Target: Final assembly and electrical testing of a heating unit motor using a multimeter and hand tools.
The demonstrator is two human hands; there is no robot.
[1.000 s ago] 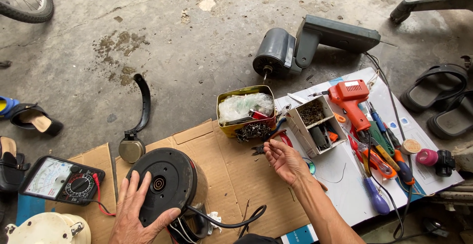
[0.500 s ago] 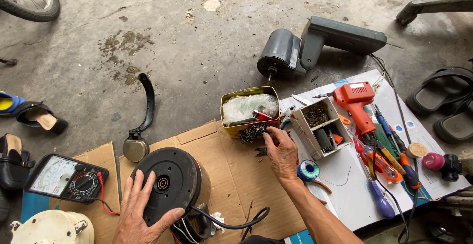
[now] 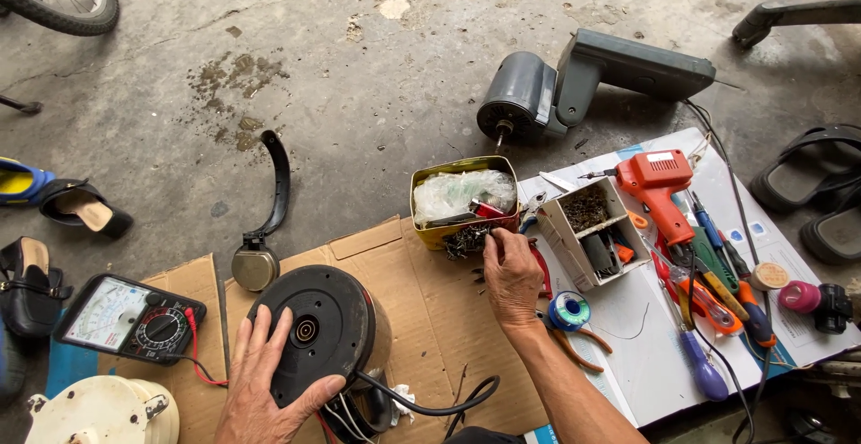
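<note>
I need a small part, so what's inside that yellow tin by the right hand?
The yellow tin holds a crumpled clear plastic bag and a small red piece. Whatever lies beneath the bag is covered.

The left hand (image 3: 269, 381) lies flat on the black round base of an appliance (image 3: 314, 336), which rests on the cardboard (image 3: 430, 309). The right hand (image 3: 509, 274) pinches in a heap of small screws (image 3: 466, 239), just beside the yellow tin (image 3: 462, 202). An analogue meter (image 3: 130, 318) lies at the left.

Bare concrete floor (image 3: 377, 94) carries flattened cardboard (image 3: 430, 318), a white sheet (image 3: 628, 336), a grey motor (image 3: 525, 108); sandals (image 3: 81, 206) lie left.
</note>
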